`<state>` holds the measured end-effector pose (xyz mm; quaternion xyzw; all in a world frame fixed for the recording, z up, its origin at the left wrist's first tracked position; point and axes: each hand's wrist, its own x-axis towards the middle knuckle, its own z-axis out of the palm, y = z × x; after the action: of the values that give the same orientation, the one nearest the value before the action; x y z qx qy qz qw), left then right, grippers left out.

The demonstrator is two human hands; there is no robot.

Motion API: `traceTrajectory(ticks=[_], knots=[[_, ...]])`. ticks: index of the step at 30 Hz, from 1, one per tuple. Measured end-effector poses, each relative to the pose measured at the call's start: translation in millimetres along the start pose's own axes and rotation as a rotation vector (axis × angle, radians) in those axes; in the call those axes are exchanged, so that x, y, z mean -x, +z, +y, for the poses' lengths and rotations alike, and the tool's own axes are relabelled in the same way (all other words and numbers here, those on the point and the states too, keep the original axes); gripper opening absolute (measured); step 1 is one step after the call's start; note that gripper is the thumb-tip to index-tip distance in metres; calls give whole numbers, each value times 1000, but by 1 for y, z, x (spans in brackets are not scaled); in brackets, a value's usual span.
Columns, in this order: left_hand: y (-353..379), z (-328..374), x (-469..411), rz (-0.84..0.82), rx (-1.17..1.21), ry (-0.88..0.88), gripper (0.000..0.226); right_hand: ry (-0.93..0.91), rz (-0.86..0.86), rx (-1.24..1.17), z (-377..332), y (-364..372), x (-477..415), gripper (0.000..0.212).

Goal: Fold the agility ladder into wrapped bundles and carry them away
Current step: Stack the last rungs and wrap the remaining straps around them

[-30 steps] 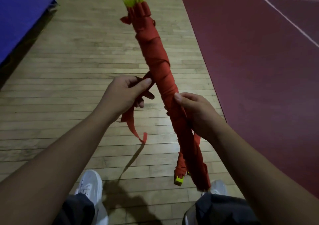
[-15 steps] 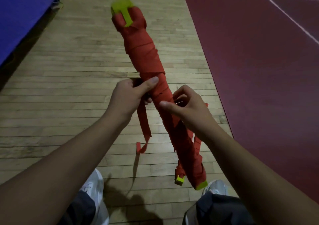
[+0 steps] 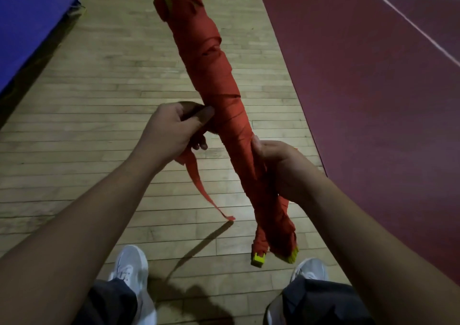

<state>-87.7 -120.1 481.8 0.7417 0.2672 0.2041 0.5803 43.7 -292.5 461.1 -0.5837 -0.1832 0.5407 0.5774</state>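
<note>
—Finishing the wrap is the step we judge ourselves to be in. The bundle [image 3: 219,93], the agility ladder folded into one long red roll, is held up above the wooden floor [image 3: 87,115], slanting from the top of the view down towards our right shoe [image 3: 308,270].

—How do our hands sit on it?

—Our right hand [image 3: 283,167] is curled round the lower part of the bundle, thumb on the near face, and seems to bear most of its weight. Our left hand [image 3: 171,128] is closed on the loose strap [image 3: 196,182] where it leaves the roll at mid-length, thumb tip pressed against the bundle's side. The strap's free tail hangs below that hand.

—So what is left on this one?

—Winds cover nearly the whole length. Yellow rung ends [image 3: 258,260] poke out at the bottom, and more yellow shows at the top edge. Only that short tail looks unsecured, so we reckon the bundle is nearly done and the carrying not yet begun.

—And the next move?

—We'd want tension on the strap while the tail goes round once more or tucks under a wind, with the right hand firm so the roll cannot twist. Slack there could loosen the outer winds. We cannot tell whether other bundles wait elsewhere.
</note>
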Motion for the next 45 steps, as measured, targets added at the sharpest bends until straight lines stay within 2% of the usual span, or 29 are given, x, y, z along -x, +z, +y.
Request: traceTrajectory(ticks=[4, 9, 11, 13, 16, 19, 21, 23, 25, 28, 31, 35, 39, 43, 45], knots=[[-2, -7, 0, -31, -67, -33, 17, -105, 100, 35, 0, -1, -3, 50], [5, -8, 3, -27, -133, 18, 15, -176, 178, 80, 3, 2, -6, 34], [11, -7, 5, -12, -119, 12, 28, -175, 241, 153, 6, 8, -9, 45], [18, -9, 7, 36, -117, -25, 40, -167, 332, 306, 6, 14, -10, 53], [28, -14, 9, 167, -50, -101, 33, -176, 371, 454, 7, 24, -6, 52], [29, -14, 9, 181, 94, -148, 31, -201, 321, 430, 6, 28, -3, 55], [26, -11, 8, 148, 236, -157, 26, -216, 308, 372, 2, 25, -3, 43], [20, -8, 4, 105, 363, -161, 24, -187, 254, 199, -2, 16, -4, 34], [15, -8, 1, 36, 469, -143, 19, -72, 102, 1, -5, 11, -4, 48], [10, -10, -2, -75, 548, -99, 27, 153, -119, -88, -9, 12, 7, 56], [8, -9, -3, -87, 405, -61, 30, 125, -116, -121, -9, 14, 10, 55], [-1, -10, -5, -57, -56, 8, 36, -58, 74, -62, -5, 12, 3, 51], [-3, -11, -4, -33, -117, 3, 18, -152, 121, -67, -2, 8, -2, 37], [5, -3, 3, -26, -78, 62, 16, -210, 167, 10, 3, 11, -5, 28], [9, -2, 6, 0, -88, 72, 22, -209, 197, 61, 5, 13, -7, 34]])
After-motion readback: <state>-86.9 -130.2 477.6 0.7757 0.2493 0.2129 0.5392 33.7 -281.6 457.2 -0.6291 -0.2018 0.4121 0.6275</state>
